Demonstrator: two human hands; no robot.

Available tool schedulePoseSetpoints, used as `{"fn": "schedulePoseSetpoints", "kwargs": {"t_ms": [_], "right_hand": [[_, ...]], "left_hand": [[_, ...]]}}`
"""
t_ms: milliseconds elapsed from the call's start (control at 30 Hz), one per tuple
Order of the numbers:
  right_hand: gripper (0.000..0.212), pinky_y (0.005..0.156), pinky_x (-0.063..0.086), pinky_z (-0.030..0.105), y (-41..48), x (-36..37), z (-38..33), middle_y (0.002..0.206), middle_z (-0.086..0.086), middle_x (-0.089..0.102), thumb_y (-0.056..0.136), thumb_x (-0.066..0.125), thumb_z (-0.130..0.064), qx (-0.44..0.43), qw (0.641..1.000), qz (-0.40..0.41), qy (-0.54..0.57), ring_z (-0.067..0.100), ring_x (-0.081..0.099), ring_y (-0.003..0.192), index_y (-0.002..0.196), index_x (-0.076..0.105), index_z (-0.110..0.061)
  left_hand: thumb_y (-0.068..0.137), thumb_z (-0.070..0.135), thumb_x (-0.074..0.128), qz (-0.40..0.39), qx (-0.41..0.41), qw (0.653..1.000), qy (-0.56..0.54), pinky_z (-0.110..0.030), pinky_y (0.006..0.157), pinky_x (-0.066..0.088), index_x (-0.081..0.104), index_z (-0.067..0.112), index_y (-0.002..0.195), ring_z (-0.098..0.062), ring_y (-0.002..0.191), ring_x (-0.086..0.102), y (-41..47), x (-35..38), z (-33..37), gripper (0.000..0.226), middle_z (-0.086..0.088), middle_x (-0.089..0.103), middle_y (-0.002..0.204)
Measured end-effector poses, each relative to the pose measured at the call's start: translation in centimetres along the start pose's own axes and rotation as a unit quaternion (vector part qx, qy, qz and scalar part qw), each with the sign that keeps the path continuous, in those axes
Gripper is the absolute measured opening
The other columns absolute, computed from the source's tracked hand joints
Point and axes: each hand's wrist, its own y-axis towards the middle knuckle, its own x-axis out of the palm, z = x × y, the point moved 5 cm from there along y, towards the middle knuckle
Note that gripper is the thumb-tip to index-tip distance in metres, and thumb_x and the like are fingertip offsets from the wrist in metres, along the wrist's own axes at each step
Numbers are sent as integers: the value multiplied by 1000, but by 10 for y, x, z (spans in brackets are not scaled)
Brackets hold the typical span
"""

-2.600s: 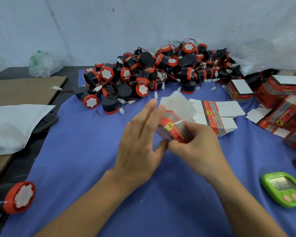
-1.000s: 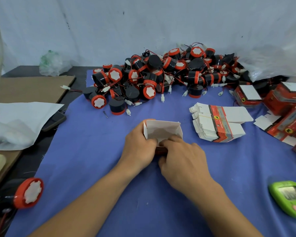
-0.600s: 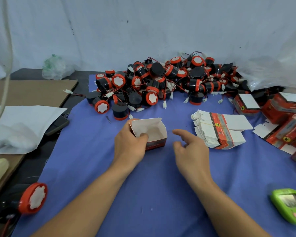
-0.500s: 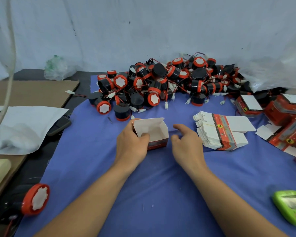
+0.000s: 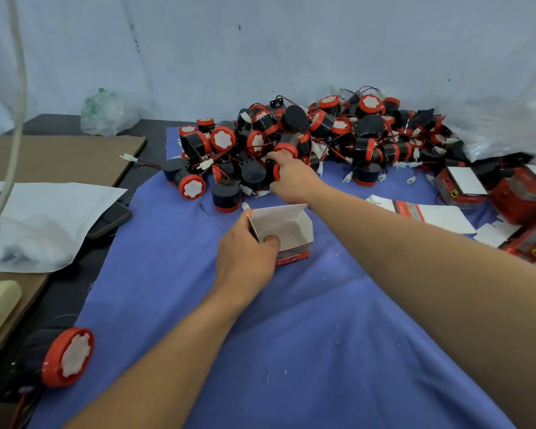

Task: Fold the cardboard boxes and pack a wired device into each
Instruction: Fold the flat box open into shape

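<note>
A small red cardboard box [image 5: 287, 232] stands open on the blue cloth [image 5: 291, 335], its white inside showing and its lid flap up. My left hand [image 5: 245, 258] grips its left wall, thumb hooked inside. My right hand [image 5: 293, 178] reaches across the box into the front of the pile of black-and-red wired devices [image 5: 338, 134]. Its fingers curl over one device [image 5: 276, 172] there; most of that device is hidden under the hand.
A stack of flat unfolded boxes [image 5: 430, 212] lies right of my arm, with packed red boxes [image 5: 523, 196] beyond. A loose device [image 5: 65, 357] sits at the lower left. A phone [image 5: 112, 218], white bag [image 5: 44, 221] and cardboard sheet [image 5: 59, 153] lie left.
My right hand let go of the box and reached forward into the device pile. My left hand stayed on the open box, which now stands upright on the cloth.
</note>
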Motion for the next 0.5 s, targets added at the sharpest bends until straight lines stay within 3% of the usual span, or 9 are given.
{"fn": "schedulePoseSetpoints", "kwargs": {"t_ms": [67, 100, 167, 300, 400, 500], "right_hand": [[78, 108, 41, 44, 14, 9, 1, 169, 12, 18, 97, 60, -11, 3, 997, -19, -76, 42, 40, 140, 163, 20, -20], [77, 111, 38, 45, 18, 10, 3, 168, 12, 15, 97, 62, -14, 5, 994, -3, -105, 44, 38, 140, 163, 22, -19], [72, 107, 38, 47, 20, 5, 7, 160, 17, 24, 95, 63, -15, 7, 989, 39, -144, 48, 40, 132, 159, 30, -20], [58, 75, 39, 47, 10, -8, 16, 141, 20, 36, 94, 52, 4, 13, 989, 87, -121, 43, 45, 111, 146, 41, -17], [58, 56, 33, 42, -7, -10, 17, 116, 23, 52, 86, 52, 14, 1, 995, 65, -79, 35, 48, 77, 135, 42, -16], [57, 52, 38, 41, -33, -21, 19, 99, 22, 65, 83, 60, 11, 13, 995, 89, 32, 33, 53, 70, 127, 42, -20]], "left_hand": [[85, 19, 66, -6, 3, 1000, -1, -4, 58, 42, 62, 35, 112, -4, 84, 56, 0, 1, 0, 32, 31, 58, 85], [85, 19, 65, -10, 5, 1000, 1, -5, 58, 42, 62, 36, 111, -6, 86, 56, 0, 1, 0, 31, 30, 58, 85], [84, 21, 64, -17, 1, 1000, 2, -9, 62, 42, 62, 36, 109, -9, 90, 59, 0, 2, -1, 30, 26, 61, 87], [84, 21, 64, -20, -2, 1000, 8, -14, 62, 43, 60, 41, 105, -9, 89, 58, 1, 3, -2, 29, 27, 60, 85], [83, 24, 63, -20, -1, 1000, 10, -17, 63, 45, 61, 41, 109, -9, 89, 59, 1, 4, -1, 31, 25, 61, 87], [77, 31, 57, -26, -1, 1000, 10, -25, 67, 48, 62, 40, 113, -12, 93, 61, -1, 4, 1, 37, 22, 63, 93]]}}
